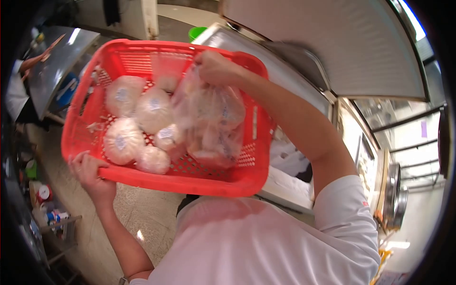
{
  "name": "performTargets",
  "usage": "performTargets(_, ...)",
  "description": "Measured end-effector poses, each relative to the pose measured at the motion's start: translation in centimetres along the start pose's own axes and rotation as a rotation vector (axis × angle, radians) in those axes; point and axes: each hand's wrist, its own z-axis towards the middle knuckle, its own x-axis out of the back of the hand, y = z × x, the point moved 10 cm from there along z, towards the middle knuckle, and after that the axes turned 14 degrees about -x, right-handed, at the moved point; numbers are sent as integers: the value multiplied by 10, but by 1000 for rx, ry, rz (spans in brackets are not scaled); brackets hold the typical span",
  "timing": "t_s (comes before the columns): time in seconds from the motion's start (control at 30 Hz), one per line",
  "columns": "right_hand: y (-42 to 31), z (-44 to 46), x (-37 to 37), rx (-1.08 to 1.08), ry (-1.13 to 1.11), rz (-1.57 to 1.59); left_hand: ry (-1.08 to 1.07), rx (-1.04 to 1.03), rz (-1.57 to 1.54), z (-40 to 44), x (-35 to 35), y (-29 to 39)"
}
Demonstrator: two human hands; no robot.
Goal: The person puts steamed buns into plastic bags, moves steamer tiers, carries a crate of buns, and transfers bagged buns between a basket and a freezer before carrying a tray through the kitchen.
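Note:
A red plastic basket (190,183) is held in front of my body, tilted so its inside faces me. Several round, pale bundles in clear plastic (124,141) lie in its left and middle part. My left hand (90,172) is closed round the rim at the basket's lower left corner. At the upper right, my right hand (216,69) grips the top of a clear plastic bag (213,126) with pale pieces inside. The bag hangs within the right part of the basket. Its contents are blurred.
An open chest (285,187) with white bags inside stands at the right, its large lid raised. A metal table (66,61) is at the upper left, with another person's arm (35,61) beside it. A shelf with small items (57,218) stands lower left.

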Motion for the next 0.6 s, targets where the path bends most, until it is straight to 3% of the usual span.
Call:
performTargets(0.23,-40,-115,97,-230,92,372,-37,-12,15,-3,-5,1)
performTargets(0.33,-35,-152,126,-165,262,362,-11,-47,29,-6,-6,-1)
performTargets(0.43,-21,-191,152,-229,388,506,-32,-67,39,-7,-7,-3)
performTargets(0.53,1,-203,186,-145,404,1088,-39,-77,28,-7,-6,-2)
performTargets(0.6,-18,-236,217,-197,438,1206,-38,-81,15,-9,-6,-5)
